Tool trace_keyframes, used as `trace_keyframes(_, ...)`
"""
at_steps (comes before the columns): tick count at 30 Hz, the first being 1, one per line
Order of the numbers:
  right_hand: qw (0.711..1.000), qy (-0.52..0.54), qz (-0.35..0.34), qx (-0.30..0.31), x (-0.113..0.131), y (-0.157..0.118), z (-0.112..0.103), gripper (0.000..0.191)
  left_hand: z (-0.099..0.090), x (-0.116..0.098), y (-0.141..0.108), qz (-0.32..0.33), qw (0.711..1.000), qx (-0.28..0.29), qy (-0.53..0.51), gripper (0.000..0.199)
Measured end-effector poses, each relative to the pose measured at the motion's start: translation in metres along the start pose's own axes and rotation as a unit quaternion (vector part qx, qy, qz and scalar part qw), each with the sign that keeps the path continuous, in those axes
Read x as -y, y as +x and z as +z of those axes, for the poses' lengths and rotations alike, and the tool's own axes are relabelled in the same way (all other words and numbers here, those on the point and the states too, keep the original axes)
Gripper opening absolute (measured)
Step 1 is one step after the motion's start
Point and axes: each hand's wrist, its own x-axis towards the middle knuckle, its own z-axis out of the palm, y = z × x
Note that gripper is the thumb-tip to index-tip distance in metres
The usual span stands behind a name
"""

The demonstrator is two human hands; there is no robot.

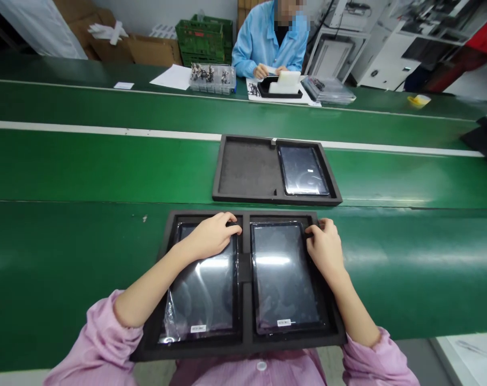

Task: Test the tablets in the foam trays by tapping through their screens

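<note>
A black foam tray (247, 311) with two compartments lies at the bench's near edge. A dark glossy screen panel (205, 300) rests in its left compartment, a second panel (285, 289) in the right one; each bears a small white label at its lower edge. My left hand (215, 234) reaches across the left panel, its curled fingers at the panel's upper right corner by the divider. My right hand (326, 244) is at the tray's upper right, fingers bent over the rim beside the right panel. What either set of fingertips grips is too small to tell.
Beyond lies another foam tray (247, 169) with one panel (304, 170) in its right compartment. Across the green bench (86, 166), a person in blue (255, 40) handles items near a parts box (213, 79). Green crates (200, 40) stand behind.
</note>
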Motion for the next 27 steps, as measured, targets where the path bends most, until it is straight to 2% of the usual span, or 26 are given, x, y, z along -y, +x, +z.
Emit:
trace_keyframes(6,0.999,0.013,0.036,-0.023,0.004,-0.001,0.000,0.024,0.006,0.002,0.001,-0.004,1.000,-0.011,0.000,0.035)
trace_keyframes(13,0.998,0.028,0.035,-0.040,0.004,-0.002,0.000,0.025,0.007,0.001,0.002,-0.004,1.000,-0.012,0.009,0.039)
trace_keyframes(17,0.998,0.012,0.054,-0.032,0.004,-0.002,0.002,0.021,0.008,-0.002,0.003,-0.009,1.000,-0.010,0.013,0.035)
trace_keyframes(27,0.999,-0.012,0.032,-0.014,0.000,-0.005,0.009,0.013,0.011,0.000,0.002,-0.011,1.000,-0.012,0.005,0.039)
